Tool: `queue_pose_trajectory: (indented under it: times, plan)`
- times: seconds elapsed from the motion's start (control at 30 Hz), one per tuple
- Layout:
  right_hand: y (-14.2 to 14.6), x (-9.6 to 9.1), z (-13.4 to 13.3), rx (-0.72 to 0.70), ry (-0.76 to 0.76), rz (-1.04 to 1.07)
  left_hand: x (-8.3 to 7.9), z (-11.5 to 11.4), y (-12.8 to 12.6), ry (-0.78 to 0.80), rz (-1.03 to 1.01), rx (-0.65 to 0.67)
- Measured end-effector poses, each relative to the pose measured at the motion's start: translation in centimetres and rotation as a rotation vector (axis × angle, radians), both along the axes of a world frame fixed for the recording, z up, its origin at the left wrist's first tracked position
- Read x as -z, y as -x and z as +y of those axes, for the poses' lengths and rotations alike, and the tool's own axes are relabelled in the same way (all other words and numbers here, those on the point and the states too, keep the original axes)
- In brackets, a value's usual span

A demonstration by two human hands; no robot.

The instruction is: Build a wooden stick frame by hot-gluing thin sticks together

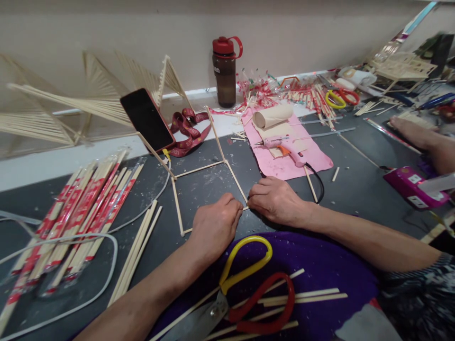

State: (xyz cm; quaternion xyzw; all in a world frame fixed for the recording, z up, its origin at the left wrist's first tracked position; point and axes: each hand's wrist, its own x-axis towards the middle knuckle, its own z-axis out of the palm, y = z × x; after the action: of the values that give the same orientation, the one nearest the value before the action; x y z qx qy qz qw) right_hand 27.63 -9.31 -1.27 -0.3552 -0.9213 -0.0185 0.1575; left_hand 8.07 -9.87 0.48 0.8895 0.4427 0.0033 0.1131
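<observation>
A square frame of wooden chopsticks (201, 169) lies on the dark grey table, with two more sticks rising from its far corners. My left hand (217, 223) is closed over the frame's near stick, fingertips pressed together. Right beside it, my right hand (275, 201) pinches the near right corner, where the sticks meet; its fingers hide the joint. Scissors (245, 296) with one yellow and one red handle rest on the purple cloth (341, 255) over my lap, among loose chopsticks (305, 297).
Wrapped chopsticks (80, 213) and a white cable (115, 251) lie left. Behind the frame are a leaning phone (147, 121) and a bottle (225, 83). A pink glue gun (279, 142) rests on a pink sheet (320, 160). Another person's hand (408, 132) is at right, near a purple device (401, 184).
</observation>
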Motion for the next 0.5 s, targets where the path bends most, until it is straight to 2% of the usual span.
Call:
queue_pose_trajectory:
  times: [0.33,0.5]
  plan:
    - [-0.3,-0.4,0.1,-0.023,0.072,0.001,-0.2,0.1,0.1,0.001,0.014,-0.006]
    - [-1.1,-0.8,-0.2,0.030,0.020,0.123,-0.1,-0.2,0.3,-0.015,-0.002,0.016]
